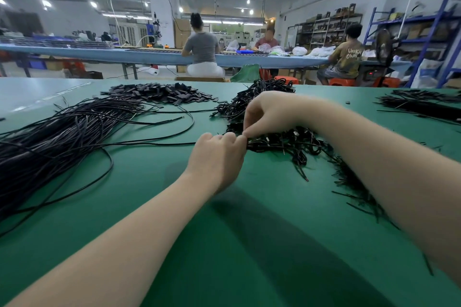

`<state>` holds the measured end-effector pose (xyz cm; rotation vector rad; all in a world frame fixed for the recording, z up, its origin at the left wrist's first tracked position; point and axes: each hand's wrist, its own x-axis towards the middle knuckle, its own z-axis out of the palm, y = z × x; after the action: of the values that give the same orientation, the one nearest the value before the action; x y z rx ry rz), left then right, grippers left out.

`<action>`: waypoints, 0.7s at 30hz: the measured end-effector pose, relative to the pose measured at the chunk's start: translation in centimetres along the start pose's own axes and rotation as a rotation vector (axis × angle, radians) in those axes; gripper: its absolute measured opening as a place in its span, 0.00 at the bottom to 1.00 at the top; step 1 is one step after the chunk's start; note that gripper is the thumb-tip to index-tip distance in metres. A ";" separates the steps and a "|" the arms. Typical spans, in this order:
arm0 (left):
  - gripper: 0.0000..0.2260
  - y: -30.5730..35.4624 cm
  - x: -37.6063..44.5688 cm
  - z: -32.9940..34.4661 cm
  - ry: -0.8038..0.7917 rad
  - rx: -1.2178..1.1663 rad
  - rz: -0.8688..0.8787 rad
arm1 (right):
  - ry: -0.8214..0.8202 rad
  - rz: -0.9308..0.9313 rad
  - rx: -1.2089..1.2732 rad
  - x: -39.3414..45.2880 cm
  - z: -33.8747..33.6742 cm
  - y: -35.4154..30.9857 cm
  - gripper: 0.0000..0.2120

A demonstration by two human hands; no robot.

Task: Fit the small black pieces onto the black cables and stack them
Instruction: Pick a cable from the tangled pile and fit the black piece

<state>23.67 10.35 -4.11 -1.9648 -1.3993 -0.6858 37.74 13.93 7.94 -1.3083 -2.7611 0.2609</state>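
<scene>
Bench (249, 244): green, wide.
Left hand (217, 157): mid-bench, fingers curled, pinching one black cable (149, 143).
Right hand (264, 112): touching left hand, fingertips pinched together.
Small black pieces (162, 93): heaped behind left hand.
Cable bundle (62, 132): left of hands.

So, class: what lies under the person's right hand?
A tangled pile of black cables on the green table. The right hand covers part of it; whatever its fingertips pinch is hidden.

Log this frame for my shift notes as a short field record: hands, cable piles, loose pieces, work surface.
left hand: fingers curled, pinching a thin black cable at the fingertips
right hand: pinch grip meeting the left fingertips; item between them too small to tell
long cables: loose bundle, left
small black pieces: heap, far centre
tangled cable pile: under the hands
table: green
</scene>
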 end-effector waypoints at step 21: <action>0.05 0.7 0.6 1.4 -0.079 -1.129 -0.715 | 0.448 0.206 1.794 0.8 12.1 0.8 0.03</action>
<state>24.56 11.61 -4.72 -2.1886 -2.0265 -2.1009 36.14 13.62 -4.07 -0.7732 -1.0242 1.6017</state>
